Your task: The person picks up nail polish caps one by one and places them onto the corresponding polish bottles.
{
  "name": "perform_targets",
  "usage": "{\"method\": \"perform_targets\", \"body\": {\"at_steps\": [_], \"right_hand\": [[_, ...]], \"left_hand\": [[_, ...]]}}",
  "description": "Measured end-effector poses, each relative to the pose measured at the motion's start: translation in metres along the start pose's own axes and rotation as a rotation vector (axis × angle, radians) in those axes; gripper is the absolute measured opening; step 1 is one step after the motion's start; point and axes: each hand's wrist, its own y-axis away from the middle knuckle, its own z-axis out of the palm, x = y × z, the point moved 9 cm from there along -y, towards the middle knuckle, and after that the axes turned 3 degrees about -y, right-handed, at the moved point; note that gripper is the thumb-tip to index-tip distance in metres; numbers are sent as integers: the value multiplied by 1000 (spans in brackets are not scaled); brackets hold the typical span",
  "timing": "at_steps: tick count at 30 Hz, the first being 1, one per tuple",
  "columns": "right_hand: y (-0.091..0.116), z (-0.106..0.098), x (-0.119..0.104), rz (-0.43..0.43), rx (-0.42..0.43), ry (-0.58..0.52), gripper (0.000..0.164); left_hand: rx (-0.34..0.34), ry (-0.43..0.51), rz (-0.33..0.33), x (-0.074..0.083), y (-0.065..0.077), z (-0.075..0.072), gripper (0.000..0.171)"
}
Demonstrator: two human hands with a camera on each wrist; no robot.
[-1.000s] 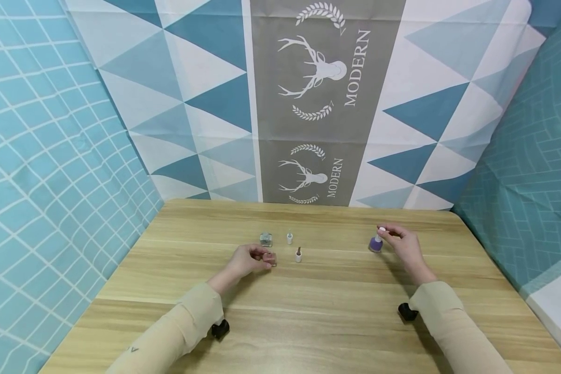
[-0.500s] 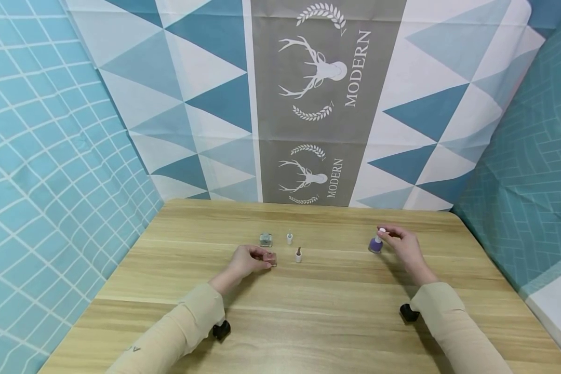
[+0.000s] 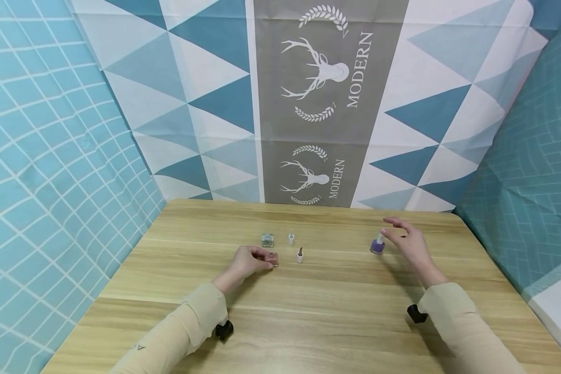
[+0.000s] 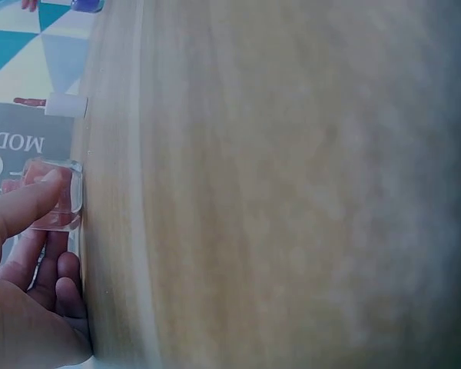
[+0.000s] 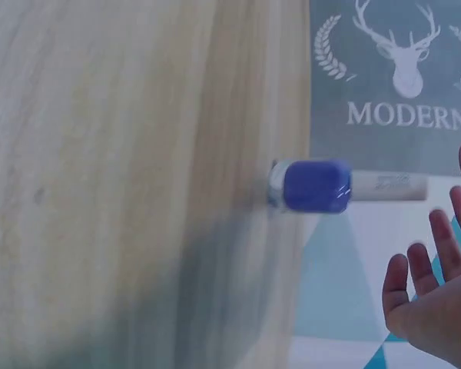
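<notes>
My left hand (image 3: 245, 261) pinches an uncapped glass nail polish bottle (image 3: 272, 258) with pinkish-brown polish, which stands on the table. In the left wrist view the thumb lies on one side of this bottle (image 4: 67, 196). Just behind it is a clear nail polish bottle (image 3: 267, 240). Two white caps stand to the right, brush up: a cap with a brown-coated brush (image 3: 300, 256) and a cap with a pale brush (image 3: 291, 238). Farther right, a purple nail polish bottle (image 5: 316, 186) stands upright with its white cap on. My right hand (image 3: 410, 244) is beside it, fingers spread and apart from it.
The wooden table (image 3: 327, 306) reaches back to a patterned cloth wall (image 3: 308, 104). Blue tiled cloth (image 3: 51, 156) hangs on the left, and teal cloth (image 3: 537, 171) on the right. A black wrist device (image 3: 224, 330) shows under the left sleeve.
My right hand has let go of the purple bottle's cap, its fingers opening and drawing back slightly to the right. The left hand keeps its hold on the pinkish-brown bottle.
</notes>
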Motion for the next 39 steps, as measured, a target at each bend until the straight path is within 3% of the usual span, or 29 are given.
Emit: {"method": "perform_targets", "body": {"at_steps": [10,15,24,29,39], "right_hand": [[9,9,-45,-96,14,-46,54],[13,24,-58,-78,-23,-98,58],[17,60,-71,-60,-138,-215,62],[18,80,-76,-79,-180,-280,62],[25,120,-75,-33,-243,-385,62]], "left_hand": [[2,9,-2,0,0,2,24],[12,11,-4,1,0,2,25],[22,6,-18,0,-1,1,26],[26,0,-29,0,-1,0,26],[13,33,-43,-3,0,0,26]]}}
